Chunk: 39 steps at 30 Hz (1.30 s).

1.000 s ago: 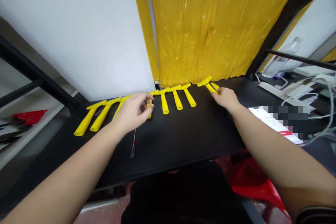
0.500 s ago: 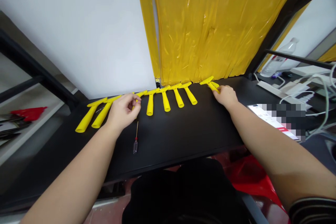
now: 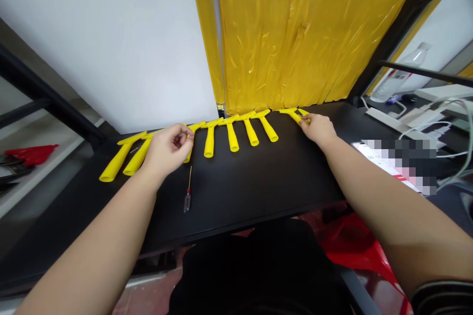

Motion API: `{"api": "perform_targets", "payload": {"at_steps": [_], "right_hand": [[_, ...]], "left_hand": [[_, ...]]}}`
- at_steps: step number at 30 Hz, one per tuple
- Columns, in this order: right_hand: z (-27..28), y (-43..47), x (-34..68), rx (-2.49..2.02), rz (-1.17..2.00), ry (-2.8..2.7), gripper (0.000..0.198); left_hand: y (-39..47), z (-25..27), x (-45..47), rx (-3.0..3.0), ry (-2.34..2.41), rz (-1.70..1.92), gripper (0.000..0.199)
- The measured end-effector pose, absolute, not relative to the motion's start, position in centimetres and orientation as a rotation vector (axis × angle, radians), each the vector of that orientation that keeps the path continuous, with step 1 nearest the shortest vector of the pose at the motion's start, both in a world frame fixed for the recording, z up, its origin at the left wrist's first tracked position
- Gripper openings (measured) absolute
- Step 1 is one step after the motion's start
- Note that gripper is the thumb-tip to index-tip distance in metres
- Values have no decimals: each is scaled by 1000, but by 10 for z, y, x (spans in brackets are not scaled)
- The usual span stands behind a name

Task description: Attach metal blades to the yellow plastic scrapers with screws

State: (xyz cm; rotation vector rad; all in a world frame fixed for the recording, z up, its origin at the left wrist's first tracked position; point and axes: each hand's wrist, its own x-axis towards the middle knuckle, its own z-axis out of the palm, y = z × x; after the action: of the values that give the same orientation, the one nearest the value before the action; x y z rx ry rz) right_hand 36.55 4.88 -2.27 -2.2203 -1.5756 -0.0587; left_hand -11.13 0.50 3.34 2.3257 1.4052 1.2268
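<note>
A row of several yellow T-shaped plastic handles [image 3: 209, 142] lies along the back of the black table, heads against the wall and hollow grips toward me. At the right end, my right hand [image 3: 318, 129] has its fingers closed round the grip of a yellow T-shaped handle [image 3: 292, 114]; a small yellow piece [image 3: 303, 112] shows beside its head. My left hand [image 3: 170, 149] is over the left part of the row, fingers curled toward the thumb. Whatever it may hold is hidden. Below it lies a screwdriver [image 3: 187, 200] with a clear handle and red collar.
Behind the black table [image 3: 236, 192] stand a white panel [image 3: 129, 44] and yellow film [image 3: 281, 34]. To the right are a phone [image 3: 384, 165], a power strip [image 3: 384, 125], white cables and a plastic bottle [image 3: 401, 76]. Black frame posts rise at both sides.
The handle in my right hand has turned, so its head now lies more level along the back edge. My left hand stays curled above the row. The view has shifted slightly.
</note>
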Motion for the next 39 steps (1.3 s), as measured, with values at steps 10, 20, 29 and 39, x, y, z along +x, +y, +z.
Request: {"api": "perform_targets", "payload": {"at_steps": [10,20,29,39], "right_hand": [[-27,52,372,-2223,-75,-1534,42],[-21,34,377,-2049,-174,-1458,58],[-10,22,322,-1499,-35,-1911,23],[0,84,265,-1982,298,-1828,40]], "left_hand": [[5,32,-111,2306,1397,1218,12],[3,33,-110,2289,1361,1226,9],[7,26,-113,2251,1315,1188,9],[7,22,-116,2291,1236,944,11]]}}
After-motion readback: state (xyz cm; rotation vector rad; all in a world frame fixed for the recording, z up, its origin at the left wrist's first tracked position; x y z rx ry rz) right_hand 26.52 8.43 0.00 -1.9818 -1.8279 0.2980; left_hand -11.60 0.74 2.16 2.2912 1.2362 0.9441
